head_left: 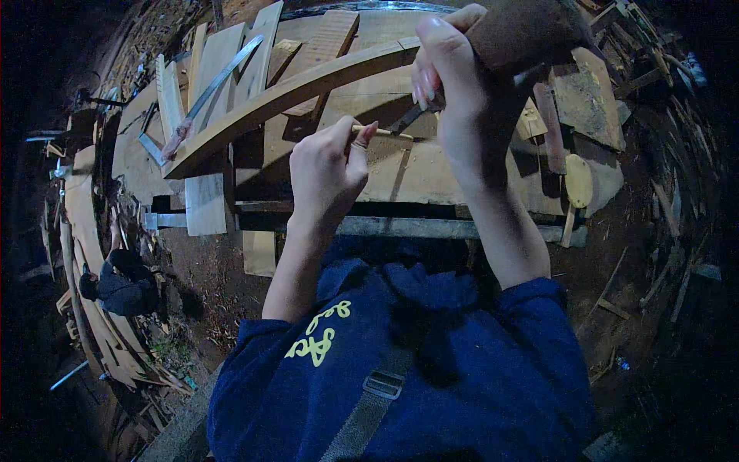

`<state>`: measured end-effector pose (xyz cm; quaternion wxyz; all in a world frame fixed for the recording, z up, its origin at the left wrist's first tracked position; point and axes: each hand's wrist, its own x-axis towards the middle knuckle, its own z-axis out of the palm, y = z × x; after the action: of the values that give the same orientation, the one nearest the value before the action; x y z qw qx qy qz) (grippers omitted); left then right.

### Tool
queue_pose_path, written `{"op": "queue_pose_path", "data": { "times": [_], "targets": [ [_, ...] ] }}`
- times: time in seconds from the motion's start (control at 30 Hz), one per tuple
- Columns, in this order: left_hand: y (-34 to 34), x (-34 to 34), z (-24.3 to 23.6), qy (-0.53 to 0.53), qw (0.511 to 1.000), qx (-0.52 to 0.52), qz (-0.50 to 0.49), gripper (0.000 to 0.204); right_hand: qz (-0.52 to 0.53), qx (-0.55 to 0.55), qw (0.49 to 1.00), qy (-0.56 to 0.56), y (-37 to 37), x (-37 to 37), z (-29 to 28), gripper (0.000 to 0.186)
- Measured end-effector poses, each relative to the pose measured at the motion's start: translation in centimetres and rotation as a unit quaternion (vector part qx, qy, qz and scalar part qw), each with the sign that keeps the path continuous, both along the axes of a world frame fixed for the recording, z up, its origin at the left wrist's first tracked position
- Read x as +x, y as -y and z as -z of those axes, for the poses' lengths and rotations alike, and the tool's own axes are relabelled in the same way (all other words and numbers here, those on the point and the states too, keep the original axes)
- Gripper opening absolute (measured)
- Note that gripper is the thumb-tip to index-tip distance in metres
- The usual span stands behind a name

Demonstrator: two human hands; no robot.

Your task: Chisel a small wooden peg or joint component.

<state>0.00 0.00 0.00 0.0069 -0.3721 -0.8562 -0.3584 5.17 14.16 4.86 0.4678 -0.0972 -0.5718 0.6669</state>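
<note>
My left hand [329, 169] is closed on a thin light wooden stick [392, 135], pinched between thumb and fingers above the workbench [439, 173]. My right hand [469, 100] wraps round a tool with a dark blade [408, 118]; the blade shows below the fingers, by the stick. Whether blade and stick touch, I cannot tell. A large brown rounded block [527, 35] sits at the top of my right hand, close and blurred; whether it belongs to the tool is unclear. Behind my hands a long curved wooden piece [300, 91] slants across the bench.
At the left of the bench lie a long metal blade with a wrapped grip [219, 88] and several boards [219, 58]. A wooden paddle-shaped piece [579, 181] is at the right edge. Another person [127, 281] crouches at the far left beside long planks [86, 231].
</note>
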Motion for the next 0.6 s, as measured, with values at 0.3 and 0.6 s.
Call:
{"op": "queue_pose_path", "data": {
  "times": [0.3, 0.6],
  "targets": [
    [-0.4, -0.1, -1.5, -0.070, 0.996, -0.060, 0.002, 0.030, -0.032, -0.003, 0.997, 0.069, 0.1, 0.3, -1.3, 0.014],
    [-1.0, 0.3, -2.3, -0.095, 0.988, -0.122, 0.024, 0.028, -0.023, 0.031, 0.998, 0.051, -0.6, -0.3, 0.1, 0.018]
  ]
}}
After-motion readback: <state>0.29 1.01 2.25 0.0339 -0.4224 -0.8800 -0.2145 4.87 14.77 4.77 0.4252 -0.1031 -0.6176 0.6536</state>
